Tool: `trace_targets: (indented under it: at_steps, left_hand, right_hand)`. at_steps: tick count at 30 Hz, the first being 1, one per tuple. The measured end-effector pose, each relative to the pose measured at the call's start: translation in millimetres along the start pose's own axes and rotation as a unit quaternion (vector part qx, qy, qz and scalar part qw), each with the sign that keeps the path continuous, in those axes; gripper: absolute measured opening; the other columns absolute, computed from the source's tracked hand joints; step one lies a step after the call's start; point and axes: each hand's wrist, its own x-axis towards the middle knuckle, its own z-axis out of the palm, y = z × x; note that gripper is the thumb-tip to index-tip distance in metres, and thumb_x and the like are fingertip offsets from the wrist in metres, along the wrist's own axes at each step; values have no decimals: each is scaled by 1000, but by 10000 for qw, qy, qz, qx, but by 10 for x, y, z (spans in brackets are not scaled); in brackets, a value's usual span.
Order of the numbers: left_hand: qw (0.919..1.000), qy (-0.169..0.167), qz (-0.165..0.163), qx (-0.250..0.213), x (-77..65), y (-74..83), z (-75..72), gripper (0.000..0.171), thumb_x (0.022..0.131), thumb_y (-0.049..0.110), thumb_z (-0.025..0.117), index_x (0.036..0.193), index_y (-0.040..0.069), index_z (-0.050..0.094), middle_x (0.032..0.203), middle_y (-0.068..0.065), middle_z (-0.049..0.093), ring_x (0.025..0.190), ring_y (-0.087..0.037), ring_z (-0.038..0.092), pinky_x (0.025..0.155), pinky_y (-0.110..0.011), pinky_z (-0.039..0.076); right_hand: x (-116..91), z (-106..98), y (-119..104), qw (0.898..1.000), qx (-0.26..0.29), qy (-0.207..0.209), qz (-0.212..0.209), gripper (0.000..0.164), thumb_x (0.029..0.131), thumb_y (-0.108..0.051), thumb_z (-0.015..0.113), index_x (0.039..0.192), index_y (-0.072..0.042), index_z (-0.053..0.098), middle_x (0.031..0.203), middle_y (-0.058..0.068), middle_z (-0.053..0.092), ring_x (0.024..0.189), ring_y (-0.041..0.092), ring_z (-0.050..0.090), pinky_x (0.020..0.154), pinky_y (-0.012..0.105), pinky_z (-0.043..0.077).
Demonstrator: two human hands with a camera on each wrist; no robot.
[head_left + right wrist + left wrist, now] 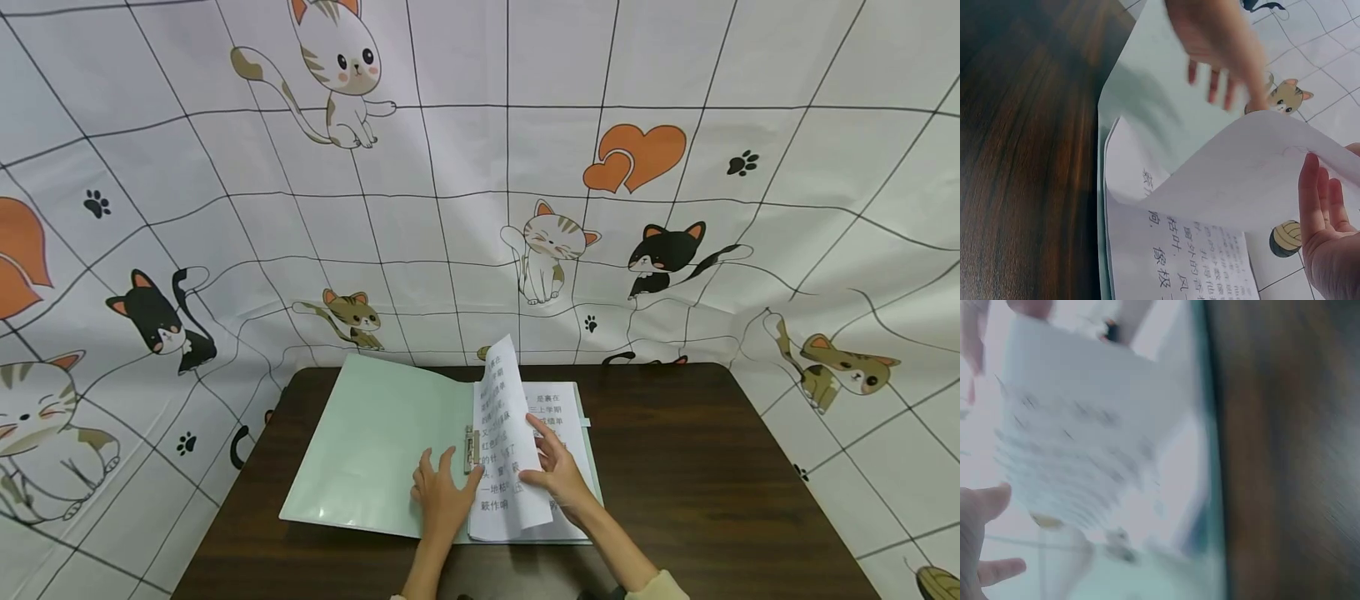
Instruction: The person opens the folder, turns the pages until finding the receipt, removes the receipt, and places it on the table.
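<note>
I hold with my right hand (566, 485) the loose side of one white printed paper sheet (504, 454); the thumb is on its printed face and the fingers are behind it, only slightly bent; the sheet stands raised and curved above a flat stack of white printed pages (549, 408), on the right half of an open, pale green, glossy folder (382, 450); my left hand (444, 504) has its fingers well spread and has hold of nothing, near a small metal clip (471, 450) at the inner fold; whether its thumb touches the sheet, I cannot tell; the folder lies on a dark brown wood-grain table (712, 467); behind it hangs a white, black-lined cloth with printed cats (465, 158); the left wrist view is blurred.
</note>
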Motion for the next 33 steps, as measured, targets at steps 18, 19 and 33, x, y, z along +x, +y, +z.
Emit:
trace_targets:
  at_steps: [18, 19, 33]
  left_hand:
    - [9770, -1023, 679, -1746, 99, 592, 71, 73, 83, 30, 76, 141, -1, 45, 133, -26, 49, 112, -32, 53, 86, -38, 51]
    - [9771, -1026, 692, -1734, 100, 593, 70, 75, 82, 30, 76, 142, 0, 44, 133, -25, 49, 112, -31, 53, 87, -36, 51]
    - [9713, -1241, 866, -1834, 133, 576, -17, 72, 80, 8, 67, 146, 5, 40, 138, -28, 51, 106, -36, 61, 75, -39, 57]
  right_hand:
    - [5, 174, -57, 9996, -259, 5, 120, 88, 70, 13, 61, 151, -6, 32, 141, 27, 41, 129, 26, 43, 93, 15, 42]
    - [7, 184, -57, 9995, -276, 28, 119, 88, 70, 13, 61, 151, -6, 33, 140, 26, 41, 128, 24, 43, 94, 14, 41]
    - [0, 209, -14, 9992, 37, -326, 230, 84, 76, 10, 62, 152, -1, 27, 141, 32, 40, 116, 14, 54, 85, 16, 48]
